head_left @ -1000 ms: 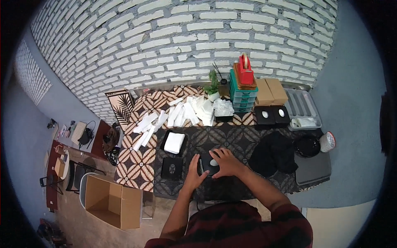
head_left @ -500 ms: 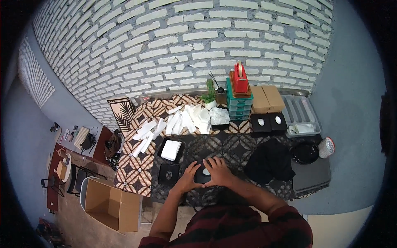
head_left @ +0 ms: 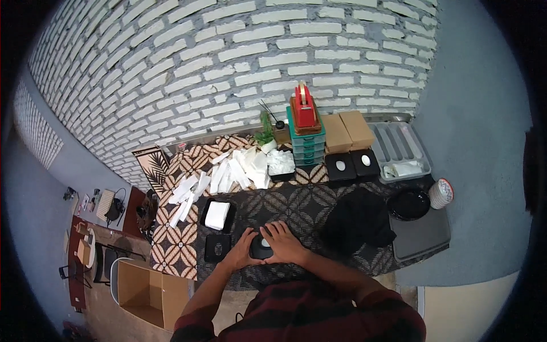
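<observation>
Black tissue box (head_left: pixel 260 251) clamped from opposite sides by left hand (head_left: pixel 241 252) and right hand (head_left: pixel 285 246). Oval-holed black lid (head_left: pixel 209 248) laid just left of hands; white napkins (head_left: pixel 217 215) stacked beyond lid; black cloth (head_left: pixel 356 222) bunched to right.

The hands (head_left: pixel 244 251) cover the sides of the black box (head_left: pixel 258 251), hiding its full outline. The plaid shirt (head_left: pixel 319 313), cut off below, hides part of the counter (head_left: pixel 279 208). Far left, small items (head_left: pixel 85 202) are too tiny to identify.
</observation>
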`<action>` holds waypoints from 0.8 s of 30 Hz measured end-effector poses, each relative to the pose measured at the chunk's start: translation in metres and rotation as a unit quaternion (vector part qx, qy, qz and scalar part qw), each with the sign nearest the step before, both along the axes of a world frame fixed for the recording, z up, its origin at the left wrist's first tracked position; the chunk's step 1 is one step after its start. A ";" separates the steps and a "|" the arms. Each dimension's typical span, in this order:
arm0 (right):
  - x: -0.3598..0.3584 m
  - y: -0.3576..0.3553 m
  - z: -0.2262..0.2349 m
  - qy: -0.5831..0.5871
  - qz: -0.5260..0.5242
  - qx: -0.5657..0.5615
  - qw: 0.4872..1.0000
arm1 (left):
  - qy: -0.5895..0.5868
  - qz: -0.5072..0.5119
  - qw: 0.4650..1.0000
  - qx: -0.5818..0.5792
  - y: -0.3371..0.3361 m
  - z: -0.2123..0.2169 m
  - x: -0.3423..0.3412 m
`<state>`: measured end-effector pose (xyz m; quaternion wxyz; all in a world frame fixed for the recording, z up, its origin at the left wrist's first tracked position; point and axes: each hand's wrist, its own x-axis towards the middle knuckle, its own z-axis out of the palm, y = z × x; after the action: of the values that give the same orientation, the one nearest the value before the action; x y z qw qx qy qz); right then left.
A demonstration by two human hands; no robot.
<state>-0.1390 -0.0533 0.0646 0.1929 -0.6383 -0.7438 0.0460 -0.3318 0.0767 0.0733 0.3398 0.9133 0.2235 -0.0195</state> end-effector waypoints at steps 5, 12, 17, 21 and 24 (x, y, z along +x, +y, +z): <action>0.005 0.001 -0.005 0.020 -0.001 -0.009 1.000 | -0.008 -0.008 0.999 0.031 -0.001 0.004 0.005; 0.023 -0.003 0.026 0.110 0.019 -0.063 0.992 | -0.127 0.013 0.986 0.107 -0.017 0.019 0.007; 0.017 0.005 0.018 0.037 0.020 -0.092 0.995 | -0.102 0.050 0.993 0.026 -0.021 0.008 0.002; 0.016 0.004 0.021 0.060 0.033 -0.062 0.996 | -0.101 0.037 0.987 0.122 -0.024 0.018 -0.003; 0.021 0.004 0.049 0.124 0.086 -0.023 0.988 | -0.268 0.144 0.952 -0.044 -0.025 0.011 -0.010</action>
<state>-0.1179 -0.0488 0.1138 0.2643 -0.5654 -0.7651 0.1582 -0.3414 0.0522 0.0844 0.4263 0.8271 0.2527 0.2652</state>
